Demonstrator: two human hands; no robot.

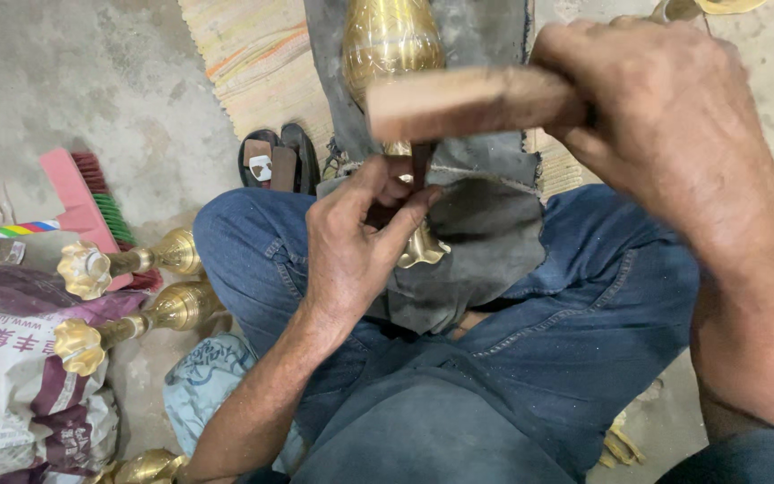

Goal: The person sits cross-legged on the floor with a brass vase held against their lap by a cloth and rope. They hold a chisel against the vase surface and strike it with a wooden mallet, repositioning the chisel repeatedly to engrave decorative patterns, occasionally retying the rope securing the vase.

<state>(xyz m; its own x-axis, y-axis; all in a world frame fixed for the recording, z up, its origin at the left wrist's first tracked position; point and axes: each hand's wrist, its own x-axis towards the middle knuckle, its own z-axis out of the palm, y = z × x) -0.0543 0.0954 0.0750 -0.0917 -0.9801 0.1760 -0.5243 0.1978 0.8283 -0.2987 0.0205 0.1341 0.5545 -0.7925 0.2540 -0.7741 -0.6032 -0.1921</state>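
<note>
Brass vase [391,40]: lies across the lap on dark cloth [481,242], long axis running away from the body, fluted mouth nearest. Likely heavy, rigid, slick; hold at the neck. Left hand [351,237] pinches a thin tool [420,164]; right hand [665,108] clenches 1 wooden mallet [468,100]

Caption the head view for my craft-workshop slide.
Left hand steadies a chisel on a brass vase; right hand grips a wooden mallet.

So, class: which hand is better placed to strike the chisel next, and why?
Probably the right hand: it grips the wooden mallet above the chisel, while the left hand steadies that chisel against the brass vase.
</note>
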